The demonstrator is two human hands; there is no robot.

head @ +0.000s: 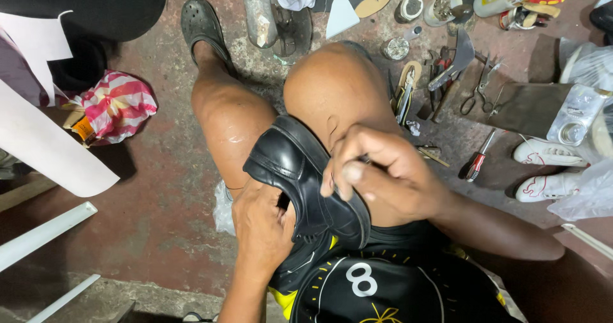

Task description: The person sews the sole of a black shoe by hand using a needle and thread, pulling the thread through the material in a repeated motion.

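Seated on the floor, knees up, a glossy black leather shoe [300, 169] wedged between the thighs at centre frame. Left hand [262, 233] at six o'clock of the shoe, fingers tucked into its opening, clamped on the heel end. Right hand [373, 169] at three o'clock, fingertips pinched together against the shoe's edge near the sole; whatever thin thing sits in that pinch too hidden to tell.

Best done, by the look of it, with the shoe kept braced hard against the knee, the left grip steady, the right pinch working close to the seam in short pulls.

Around: steel scissors [480, 90] at two o'clock, red-handled screwdriver [476, 163] at three o'clock, white sneakers [546, 169] beyond it, striped pink-and-white plastic bag [118, 109] at nine o'clock, black rubber clog [201, 23] at eleven o'clock.
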